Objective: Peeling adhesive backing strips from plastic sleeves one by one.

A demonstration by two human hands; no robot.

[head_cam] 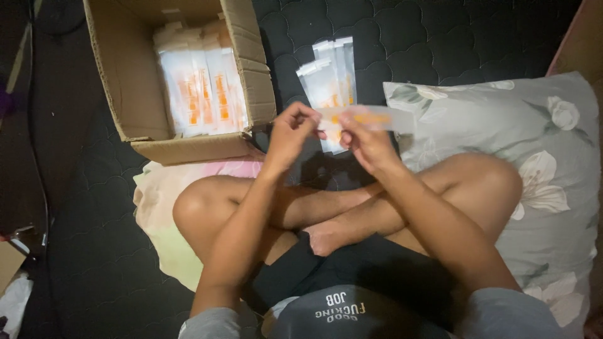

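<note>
Dark quilted bedding (402, 37) is lying under a person sitting cross-legged, both forearms reaching forward above the knees. Left hand (290, 133) and right hand (367, 143) are each pinching a grip on one long clear packet (370, 118) with orange print, holding it level near a pile of packets (330, 75) and a cardboard box (135, 94).

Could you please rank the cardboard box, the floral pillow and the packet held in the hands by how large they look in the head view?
1. Floral pillow, partly cut off by the frame.
2. Cardboard box, also cut off at the top; nearly as large.
3. Packet, pinched between the left hand and right hand, clearly smallest.
</note>
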